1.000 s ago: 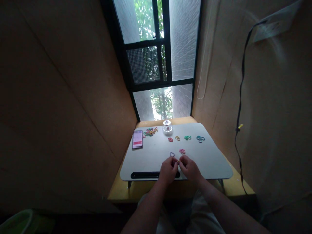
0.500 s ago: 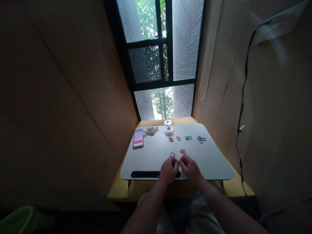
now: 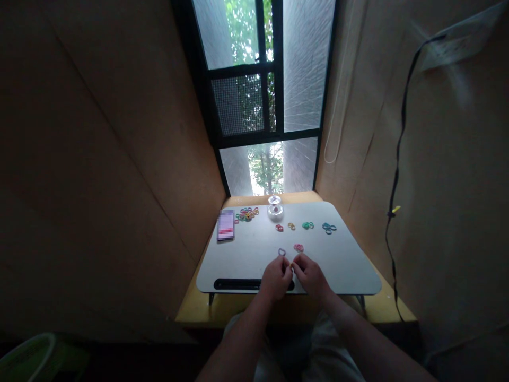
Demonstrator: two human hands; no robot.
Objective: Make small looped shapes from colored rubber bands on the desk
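Near the front of the white lap table (image 3: 246,260), my left hand (image 3: 276,273) and my right hand (image 3: 309,273) meet with fingertips pinched. Between them shows a bit of a small orange hair tie (image 3: 291,265), mostly hidden by the fingers. Just beyond my left hand lies a single purple hair tie (image 3: 282,252). A pink cluster of hair ties (image 3: 298,248) rests beyond my right hand. Farther back, a row holds red hair ties (image 3: 279,228), yellow ones (image 3: 291,226), green ones (image 3: 307,225) and blue ones (image 3: 328,228).
A mixed heap of hair ties (image 3: 247,214) sits at the back left beside a phone (image 3: 226,225). A clear round container (image 3: 275,211) stands at the back. A black slot (image 3: 236,284) runs along the front edge. Walls flank both sides; a black cable (image 3: 395,175) hangs right.
The view has shifted very slightly. Both hands stay pinched together in the same place, and the hair ties on the table lie as before.
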